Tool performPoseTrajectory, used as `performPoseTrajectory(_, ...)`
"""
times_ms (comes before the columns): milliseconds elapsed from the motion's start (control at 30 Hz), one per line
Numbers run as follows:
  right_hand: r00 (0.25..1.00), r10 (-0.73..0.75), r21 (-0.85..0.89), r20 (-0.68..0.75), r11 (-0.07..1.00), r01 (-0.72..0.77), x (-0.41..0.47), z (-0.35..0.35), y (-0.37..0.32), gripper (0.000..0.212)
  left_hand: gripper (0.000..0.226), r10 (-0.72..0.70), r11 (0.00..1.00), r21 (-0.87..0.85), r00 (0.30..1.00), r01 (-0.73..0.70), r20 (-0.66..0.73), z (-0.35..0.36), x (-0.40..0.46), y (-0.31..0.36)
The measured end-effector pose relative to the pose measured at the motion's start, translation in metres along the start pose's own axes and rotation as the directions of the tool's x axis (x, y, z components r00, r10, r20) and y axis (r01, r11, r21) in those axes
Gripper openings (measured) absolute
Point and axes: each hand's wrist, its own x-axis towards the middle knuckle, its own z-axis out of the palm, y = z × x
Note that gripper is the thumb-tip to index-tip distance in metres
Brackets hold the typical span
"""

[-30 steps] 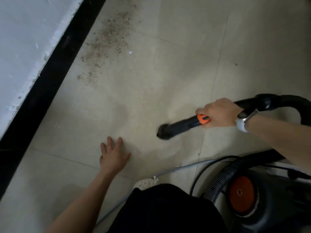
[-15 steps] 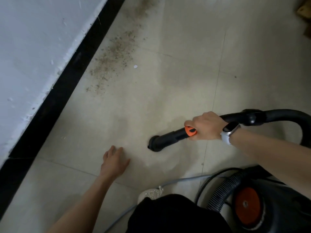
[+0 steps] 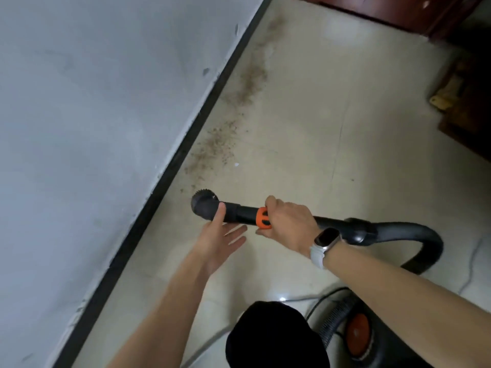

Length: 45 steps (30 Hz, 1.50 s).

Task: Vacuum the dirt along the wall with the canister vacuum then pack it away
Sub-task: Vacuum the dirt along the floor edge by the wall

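The brown, gritty dirt (image 3: 228,134) lies in a long streak on the pale glossy tiled floor (image 3: 305,155), hugging the black skirting strip (image 3: 186,144) at the foot of the grey-white wall (image 3: 93,102); its near end sits just beyond the round black brush nozzle (image 3: 203,205) of the vacuum's rigid black wand (image 3: 240,214). The right hand (image 3: 288,221) grips the wand just behind its orange collar (image 3: 263,218), fingers curled round it, a pale-strapped wristwatch (image 3: 325,243) on the wrist. The left hand (image 3: 219,239) is spread, palm up beneath the wand, its thumb touching the nozzle end and nothing clasped. From the wand a curved black hose (image 3: 414,235) loops back to the black canister with an orange disc (image 3: 357,333) at the lower right, near a dark knee. Most of the streak is uncollected, so the job looks barely begun. The likely risks: the brush could scatter loose grit sideways if swept too fast, the thin band right against the skirting could be missed if the nozzle rides off the edge, and the short hose loop could drag or tip the canister as the reach lengthens toward the far end.
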Motion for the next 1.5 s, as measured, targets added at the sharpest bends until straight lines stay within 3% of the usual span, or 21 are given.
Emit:
performPoseTrajectory(100, 0.999, -0.022, 0.187, 0.033, 0.982, 0.015, -0.029, -0.067, -0.012, 0.046, 0.038, 0.088, 0.971, -0.215, 0.993, -0.103, -0.077, 0.047, -0.056, 0.044)
performPoseTrajectory(233, 0.988, 0.007, 0.457, 0.155, 0.886, -0.078, -0.064, -0.157, 0.021, 0.04, 0.033, 0.234, 0.964, -0.09, 0.959, -0.25, -0.161, 0.111, -0.125, 0.114)
performPoseTrajectory(400, 0.979, 0.001, 0.431, 0.203, 0.898, -0.09, -0.107, -0.253, 0.075, 0.035, 0.048, 0.263, 0.957, -0.053, 0.933, -0.284, -0.246, 0.178, -0.194, 0.189)
performPoseTrajectory(500, 0.986, -0.043, 0.414, 0.16, 0.91, -0.027, -0.103, -0.308, 0.081, 0.033, 0.042, 0.26, 0.934, -0.171, 0.925, -0.314, -0.277, 0.216, -0.218, 0.228)
performPoseTrajectory(600, 0.99, -0.066, 0.418, 0.126, 0.908, 0.007, -0.095, -0.355, 0.085, 0.035, 0.036, 0.242, 0.918, -0.262, 0.943, -0.298, -0.227, 0.251, -0.232, 0.262)
performPoseTrajectory(733, 0.991, -0.053, 0.366, 0.127, 0.931, 0.003, -0.085, -0.413, 0.106, 0.036, 0.037, 0.211, 0.95, -0.211, 0.972, -0.228, -0.102, 0.303, -0.242, 0.287)
performPoseTrajectory(867, 0.992, -0.026, 0.236, 0.125, 0.972, -0.004, -0.046, -0.475, 0.15, 0.038, 0.045, 0.205, 0.937, -0.277, 0.977, -0.213, -0.059, 0.347, -0.219, 0.329)
performPoseTrajectory(1033, 0.993, 0.04, 0.222, 0.108, 0.973, -0.064, 0.035, -0.55, 0.21, 0.036, 0.047, 0.224, 0.891, -0.409, 0.974, -0.2, 0.012, 0.416, -0.15, 0.407)
performPoseTrajectory(1233, 0.988, -0.017, 0.189, 0.153, 0.982, -0.013, 0.122, -0.639, 0.268, 0.035, 0.047, 0.25, 0.796, -0.573, 0.968, -0.197, 0.014, 0.484, -0.09, 0.486)
performPoseTrajectory(1367, 0.974, -0.061, 0.208, 0.217, 0.978, 0.015, 0.164, -0.656, 0.29, 0.036, 0.046, 0.248, 0.762, -0.612, 0.968, -0.213, -0.029, 0.497, -0.065, 0.51)
performPoseTrajectory(1500, 0.929, -0.172, 0.262, 0.328, 0.961, 0.086, 0.211, -0.65, 0.291, 0.033, 0.034, 0.231, 0.682, -0.674, 0.958, -0.284, -0.169, 0.489, -0.039, 0.515)
